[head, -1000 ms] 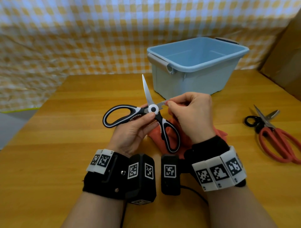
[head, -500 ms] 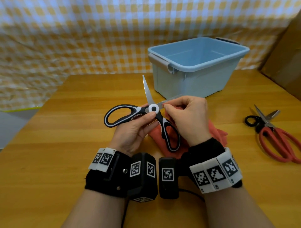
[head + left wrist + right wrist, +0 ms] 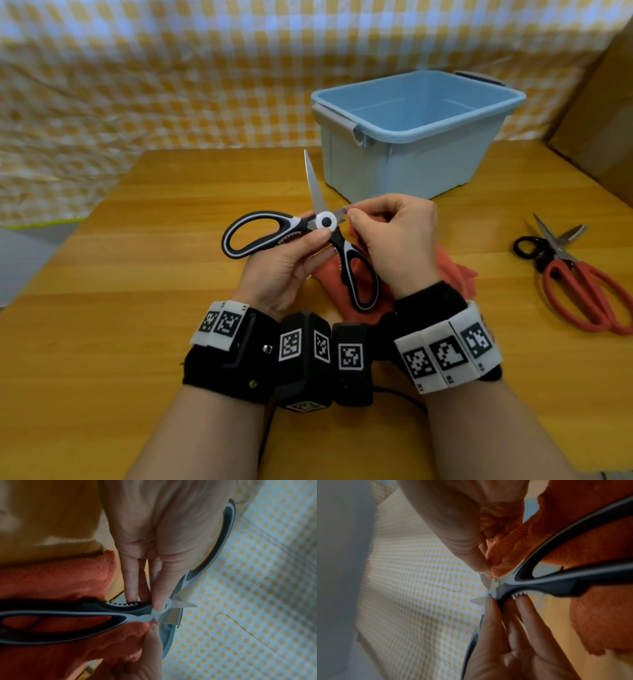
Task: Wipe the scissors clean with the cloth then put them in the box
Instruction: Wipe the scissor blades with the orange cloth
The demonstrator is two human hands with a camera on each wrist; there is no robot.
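Note:
Black-and-white scissors (image 3: 310, 233) are held spread wide above the wooden table, one blade pointing up. My left hand (image 3: 291, 260) grips them at the pivot, thumb on the white disc (image 3: 162, 607). My right hand (image 3: 394, 236) pinches the orange cloth (image 3: 455, 270) around the other blade near the pivot; that blade is mostly hidden by the fingers. In the right wrist view the cloth (image 3: 508, 555) is bunched against the blade by the scissors (image 3: 547, 585). The light blue box (image 3: 411, 137) stands behind them, with nothing seen inside.
Red-handled scissors (image 3: 579, 284) lie at the right of the table (image 3: 120, 274). A yellow checked cloth (image 3: 171, 68) hangs behind. A cardboard box (image 3: 603, 113) stands at the far right.
My right hand with the cloth has slid a little along the blade toward the pivot. The scissors and left hand have hardly moved.

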